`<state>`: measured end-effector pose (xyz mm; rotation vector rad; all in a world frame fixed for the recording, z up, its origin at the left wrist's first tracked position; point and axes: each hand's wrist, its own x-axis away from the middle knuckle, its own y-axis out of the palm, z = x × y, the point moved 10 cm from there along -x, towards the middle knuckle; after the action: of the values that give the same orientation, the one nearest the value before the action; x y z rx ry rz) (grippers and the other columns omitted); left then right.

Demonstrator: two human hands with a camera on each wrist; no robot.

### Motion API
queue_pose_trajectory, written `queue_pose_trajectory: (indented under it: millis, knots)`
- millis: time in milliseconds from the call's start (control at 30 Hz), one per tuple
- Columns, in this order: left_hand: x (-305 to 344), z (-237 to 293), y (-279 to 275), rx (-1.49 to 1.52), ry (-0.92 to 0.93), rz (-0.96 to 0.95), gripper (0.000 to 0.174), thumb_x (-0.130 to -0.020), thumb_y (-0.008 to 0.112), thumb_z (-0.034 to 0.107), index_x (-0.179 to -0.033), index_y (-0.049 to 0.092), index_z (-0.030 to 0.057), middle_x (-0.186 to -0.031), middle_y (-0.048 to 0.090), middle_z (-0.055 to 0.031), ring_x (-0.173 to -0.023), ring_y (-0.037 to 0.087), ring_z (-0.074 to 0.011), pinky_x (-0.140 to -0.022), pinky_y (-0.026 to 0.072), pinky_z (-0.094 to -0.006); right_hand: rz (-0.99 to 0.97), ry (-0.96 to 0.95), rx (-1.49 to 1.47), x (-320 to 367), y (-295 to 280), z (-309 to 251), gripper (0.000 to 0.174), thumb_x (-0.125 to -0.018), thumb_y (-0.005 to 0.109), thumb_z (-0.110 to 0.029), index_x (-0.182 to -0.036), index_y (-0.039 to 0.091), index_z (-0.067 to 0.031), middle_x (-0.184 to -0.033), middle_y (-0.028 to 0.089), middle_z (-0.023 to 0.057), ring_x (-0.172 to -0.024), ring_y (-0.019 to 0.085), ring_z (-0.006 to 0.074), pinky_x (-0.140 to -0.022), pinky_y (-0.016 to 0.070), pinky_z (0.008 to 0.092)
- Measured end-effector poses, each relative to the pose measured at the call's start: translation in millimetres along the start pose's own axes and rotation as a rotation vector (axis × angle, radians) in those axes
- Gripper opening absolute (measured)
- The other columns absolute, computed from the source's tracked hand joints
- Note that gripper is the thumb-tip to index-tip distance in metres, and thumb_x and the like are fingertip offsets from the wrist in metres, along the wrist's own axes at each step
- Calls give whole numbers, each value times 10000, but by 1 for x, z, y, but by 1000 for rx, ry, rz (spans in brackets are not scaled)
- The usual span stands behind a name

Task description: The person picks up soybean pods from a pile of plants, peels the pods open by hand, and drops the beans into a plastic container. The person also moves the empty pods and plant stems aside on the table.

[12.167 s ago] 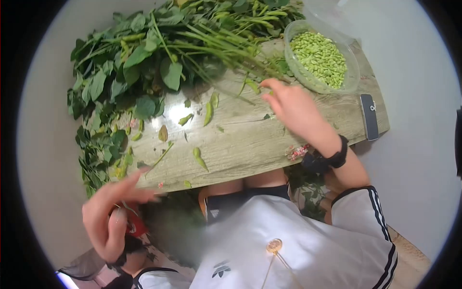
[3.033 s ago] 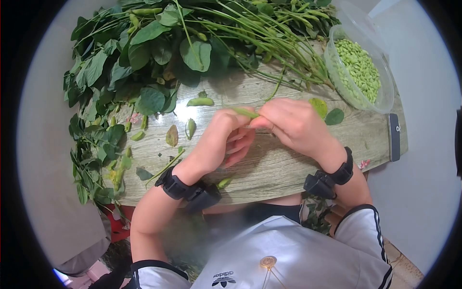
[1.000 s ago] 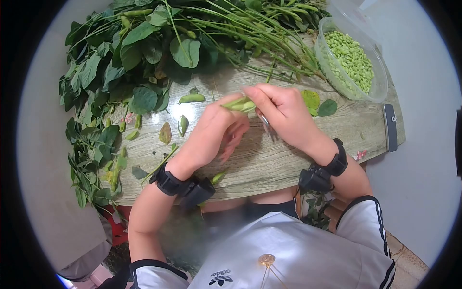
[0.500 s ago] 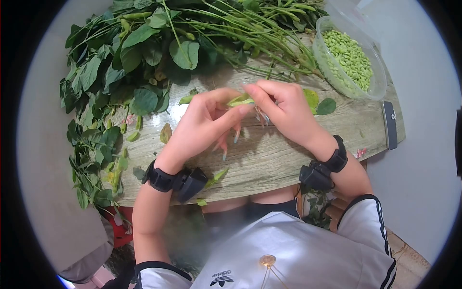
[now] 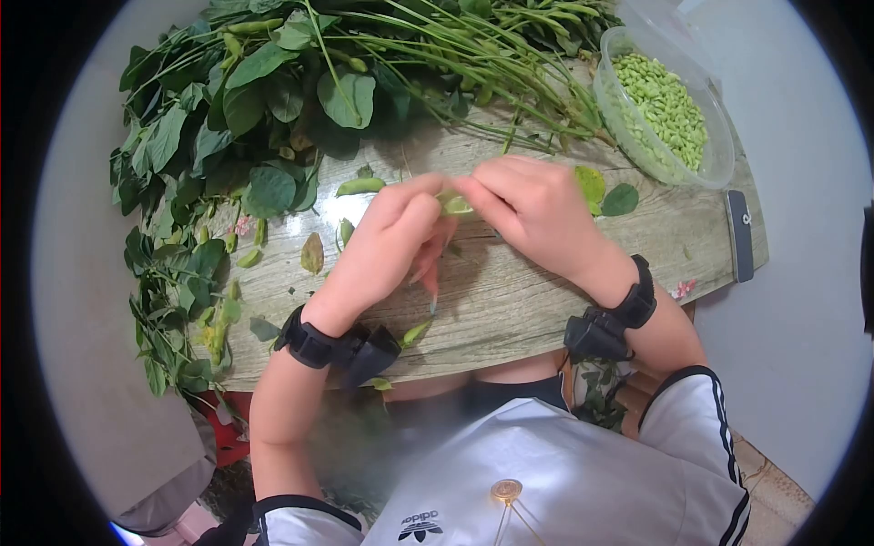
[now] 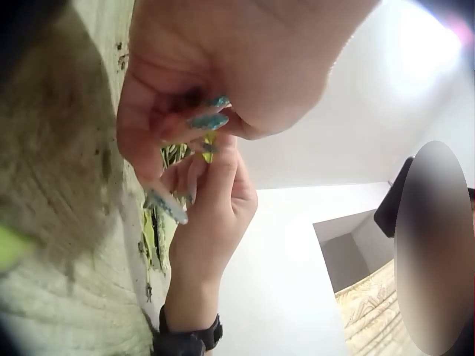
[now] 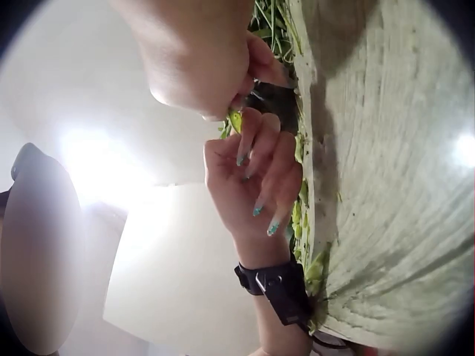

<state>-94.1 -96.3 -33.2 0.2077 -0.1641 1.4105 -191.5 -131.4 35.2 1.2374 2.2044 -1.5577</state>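
Note:
A green soybean pod (image 5: pixel 457 204) is held between the two hands over the middle of the table. My left hand (image 5: pixel 387 241) pinches the pod's left end, its lower fingers hanging loosely beneath. At the other end my right hand (image 5: pixel 546 214) grips it, thumb on top. In the right wrist view a yellow-green tip of the pod (image 7: pixel 236 120) shows between the fingertips. The left wrist view catches only a bit of the pod (image 6: pixel 208 147) near long blue-tipped nails. Both hands hide most of it.
A heap of leafy soybean stalks (image 5: pixel 355 82) covers the table's back and left. At back right stands a clear plastic tub (image 5: pixel 724 150) of shelled green beans. A phone (image 5: pixel 739 237) lies at the right edge. Loose pods (image 5: pixel 361 186) and leaves (image 5: pixel 312 253) are scattered on the wooden table (image 5: pixel 510 309).
Twelve seconds ago the hands were far apart; now they meet at a pod. Since half a second ago, my left hand has turned, its thumb drawing back from the pod's front.

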Motion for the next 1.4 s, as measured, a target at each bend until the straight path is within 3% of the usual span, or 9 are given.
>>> queue_pose_trajectory:
  millis: [367, 433, 533, 667, 833, 967, 1067, 1200, 1400]
  knots:
    - [-11, -12, -1, 713, -123, -167, 356, -894, 327, 156, -1133, 519, -24, -678, 409, -29, -515, 405, -114, -380, 365, -256, -29, 295, -238, -3, -9, 29, 239, -958, 590, -202, -807, 642, -25, -630, 587, 75, -516, 557, 196, -491, 425, 322]
    - [-9, -14, -8, 619, -168, 21, 355, -896, 322, 151, -1134, 523, -20, -696, 421, -29, -538, 415, -106, -405, 352, -250, -36, 356, -366, -2, -10, 31, 282, -971, 569, -237, -778, 629, -41, -629, 606, 60, -503, 576, 206, -483, 436, 329]
    - [-13, -20, -4, 566, -119, -110, 364, -942, 314, 193, -1136, 537, -19, -725, 436, -25, -546, 417, -99, -426, 342, -238, -198, 421, -713, 4, 4, 32, 255, -1005, 528, -205, -955, 674, -2, -675, 626, 26, -546, 549, 116, -505, 436, 244]
    - [-14, -20, -1, 581, -71, -184, 403, -990, 301, 262, -1122, 557, -19, -751, 443, -18, -548, 414, -95, -435, 341, -228, -339, -236, -2228, -10, -51, -2, 443, -1038, 403, -404, -884, 711, -126, -722, 650, 39, -605, 596, 159, -537, 458, 260]
    - [-15, -24, 2, 583, -95, -196, 448, -1016, 295, 309, -1099, 570, -35, -764, 454, -28, -557, 433, -106, -454, 369, -235, -591, -532, -2094, -6, -64, -1, 742, -1027, 138, -565, -835, 688, -104, -736, 645, 70, -622, 585, 166, -560, 463, 280]
    - [-12, -20, 15, 574, -192, -141, 500, -1025, 302, 347, -1160, 543, -69, -890, 578, -88, -615, 535, -139, -559, 500, -272, -207, 346, -918, 5, -4, 45, 416, -954, 543, -456, -982, 673, -61, -796, 640, 65, -728, 595, 204, -685, 503, 321]
    - [-9, -19, 15, 626, -223, 4, 625, -1029, 305, 466, -1234, 506, -89, -1082, 629, -180, -767, 642, -198, -775, 570, -347, 102, -166, -94, -9, -26, -10, 443, -830, 712, -365, -1147, 641, -64, -968, 666, 87, -922, 618, 255, -816, 509, 359]
    - [-12, -21, 17, 941, -144, -139, 851, -967, 269, 665, -1341, 412, -86, -1279, 554, -224, -999, 653, -282, -948, 523, -412, -147, -180, -135, 1, 17, -15, 569, -793, 737, -316, -1288, 595, -76, -1246, 631, 125, -1223, 552, 296, -1073, 398, 439]
    - [-13, -20, 20, 1039, -81, -195, 962, -919, 249, 748, -1403, 329, -78, -1371, 481, -216, -1200, 556, -306, -1054, 438, -444, -178, -255, -49, 11, 32, -10, 456, -804, 697, -194, -1239, 628, -74, -1201, 659, 112, -1136, 616, 261, -1022, 465, 426]
